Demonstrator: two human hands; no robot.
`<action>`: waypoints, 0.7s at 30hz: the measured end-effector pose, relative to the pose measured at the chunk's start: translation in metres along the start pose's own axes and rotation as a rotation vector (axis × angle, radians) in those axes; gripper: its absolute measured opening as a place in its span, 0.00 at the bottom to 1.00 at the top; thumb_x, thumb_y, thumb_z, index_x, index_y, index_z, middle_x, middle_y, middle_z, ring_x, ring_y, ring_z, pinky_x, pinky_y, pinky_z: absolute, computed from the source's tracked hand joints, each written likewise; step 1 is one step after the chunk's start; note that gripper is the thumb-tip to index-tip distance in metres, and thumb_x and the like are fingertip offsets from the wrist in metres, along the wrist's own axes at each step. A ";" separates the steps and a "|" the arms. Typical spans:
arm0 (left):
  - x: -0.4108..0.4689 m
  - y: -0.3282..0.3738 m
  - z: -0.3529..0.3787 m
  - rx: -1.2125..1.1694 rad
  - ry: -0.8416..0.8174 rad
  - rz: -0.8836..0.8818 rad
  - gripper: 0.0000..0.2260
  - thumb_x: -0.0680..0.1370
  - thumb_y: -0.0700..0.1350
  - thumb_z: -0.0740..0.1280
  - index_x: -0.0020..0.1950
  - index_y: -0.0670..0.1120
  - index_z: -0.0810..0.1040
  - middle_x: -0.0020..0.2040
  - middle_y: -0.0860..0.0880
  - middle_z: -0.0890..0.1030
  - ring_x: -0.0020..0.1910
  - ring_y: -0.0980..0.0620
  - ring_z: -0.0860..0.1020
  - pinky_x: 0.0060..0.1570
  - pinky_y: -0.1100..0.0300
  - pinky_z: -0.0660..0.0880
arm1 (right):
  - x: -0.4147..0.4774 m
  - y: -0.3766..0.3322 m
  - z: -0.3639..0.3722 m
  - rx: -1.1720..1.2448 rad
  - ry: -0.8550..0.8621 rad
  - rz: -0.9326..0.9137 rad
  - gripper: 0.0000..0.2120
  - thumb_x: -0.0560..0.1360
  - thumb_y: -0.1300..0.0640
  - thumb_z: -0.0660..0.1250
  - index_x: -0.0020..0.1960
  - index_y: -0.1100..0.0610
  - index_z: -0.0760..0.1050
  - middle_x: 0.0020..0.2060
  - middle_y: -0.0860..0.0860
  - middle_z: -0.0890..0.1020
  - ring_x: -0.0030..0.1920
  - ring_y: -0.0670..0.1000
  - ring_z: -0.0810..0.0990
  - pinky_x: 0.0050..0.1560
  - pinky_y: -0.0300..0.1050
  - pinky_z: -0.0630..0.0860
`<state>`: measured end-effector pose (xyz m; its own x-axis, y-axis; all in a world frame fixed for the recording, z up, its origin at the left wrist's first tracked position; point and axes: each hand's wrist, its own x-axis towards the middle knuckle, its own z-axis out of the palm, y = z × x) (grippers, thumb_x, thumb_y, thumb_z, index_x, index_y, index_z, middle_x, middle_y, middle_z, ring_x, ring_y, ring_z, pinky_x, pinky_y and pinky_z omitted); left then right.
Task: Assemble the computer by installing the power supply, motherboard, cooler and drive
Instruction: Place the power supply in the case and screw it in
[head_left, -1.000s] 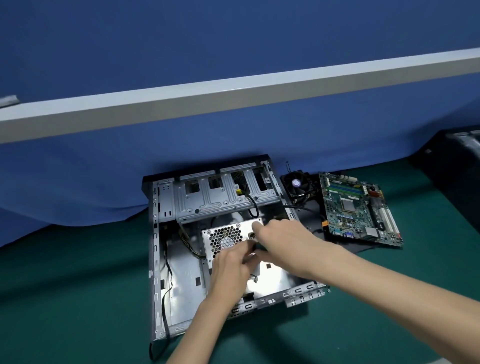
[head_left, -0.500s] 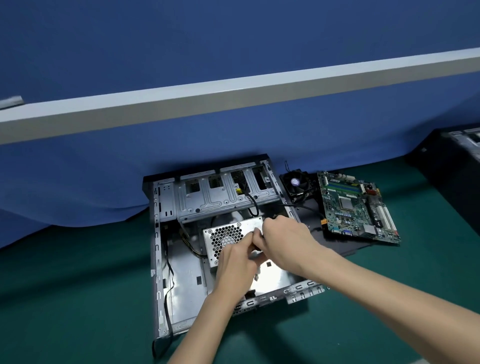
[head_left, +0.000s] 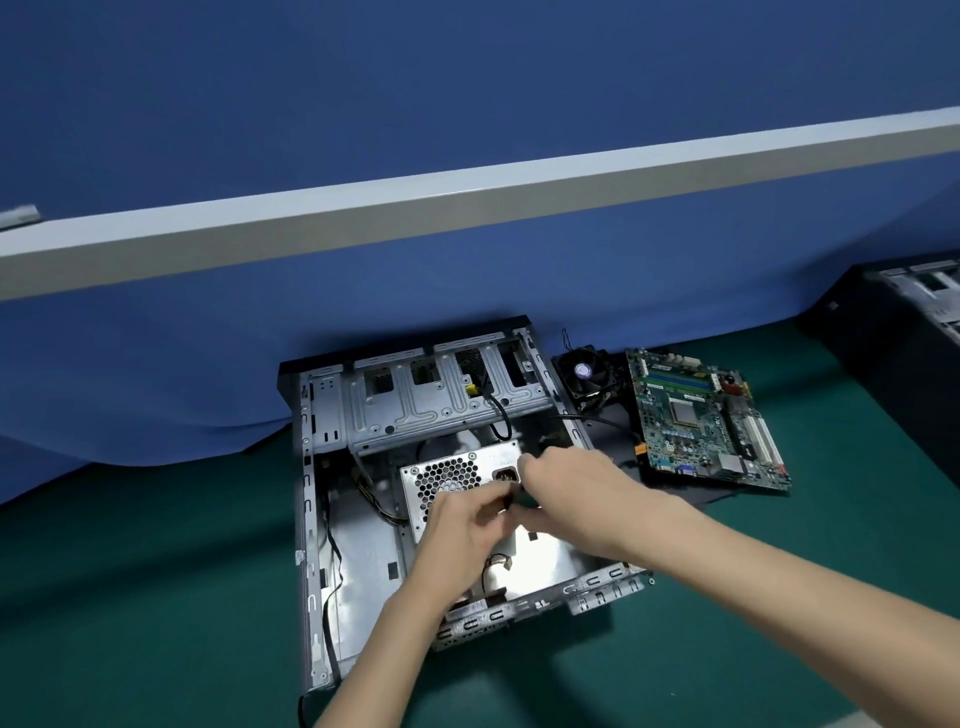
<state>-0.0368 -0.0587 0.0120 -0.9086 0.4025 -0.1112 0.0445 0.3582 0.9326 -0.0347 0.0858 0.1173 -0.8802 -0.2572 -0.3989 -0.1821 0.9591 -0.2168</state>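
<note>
The open metal computer case (head_left: 363, 561) lies flat on the green mat. Inside it sits the silver power supply (head_left: 447, 480) with a honeycomb grille and a black socket. Both hands meet over its right half. My left hand (head_left: 462, 540) has its fingers curled and pinches a short black cable (head_left: 508, 500) in front of the socket. My right hand (head_left: 576, 499) reaches in from the right and pinches the same cable; motion blur hides the exact grip. The green motherboard (head_left: 701, 421) and the black cooler fan (head_left: 584, 374) lie right of the case.
A drive cage (head_left: 441, 405) with a yellow-tipped black cable spans the far end of the case. Blue cloth and a grey rail (head_left: 467, 208) stand behind it. Another dark case (head_left: 904, 332) sits at the far right. Green mat (head_left: 156, 597) stretches left and in front.
Both hands have stayed over the power supply, shifting slightly toward me. My left hand's fingers have curled tighter around the black cable.
</note>
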 end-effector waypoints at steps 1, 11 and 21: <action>-0.001 0.001 -0.001 -0.024 0.012 0.011 0.12 0.74 0.38 0.70 0.51 0.56 0.83 0.36 0.51 0.84 0.34 0.57 0.81 0.38 0.65 0.77 | 0.001 0.000 0.001 0.059 -0.010 0.009 0.16 0.79 0.49 0.62 0.39 0.59 0.64 0.39 0.55 0.77 0.35 0.56 0.74 0.31 0.45 0.65; 0.000 0.006 -0.004 -0.010 0.048 0.006 0.16 0.71 0.35 0.71 0.45 0.57 0.82 0.35 0.56 0.83 0.34 0.60 0.79 0.37 0.66 0.75 | 0.001 -0.003 -0.004 0.056 0.005 -0.026 0.14 0.78 0.50 0.64 0.42 0.60 0.69 0.36 0.51 0.76 0.37 0.56 0.78 0.34 0.47 0.68; 0.003 0.005 -0.004 0.019 0.028 -0.003 0.19 0.72 0.35 0.70 0.38 0.62 0.80 0.32 0.56 0.82 0.30 0.63 0.76 0.33 0.69 0.72 | 0.004 -0.008 -0.004 -0.111 0.109 -0.070 0.14 0.79 0.47 0.61 0.44 0.57 0.69 0.40 0.54 0.78 0.42 0.58 0.78 0.36 0.47 0.63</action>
<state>-0.0405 -0.0590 0.0181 -0.9201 0.3777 -0.1038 0.0497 0.3753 0.9256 -0.0388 0.0771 0.1212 -0.9050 -0.3152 -0.2858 -0.2863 0.9480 -0.1388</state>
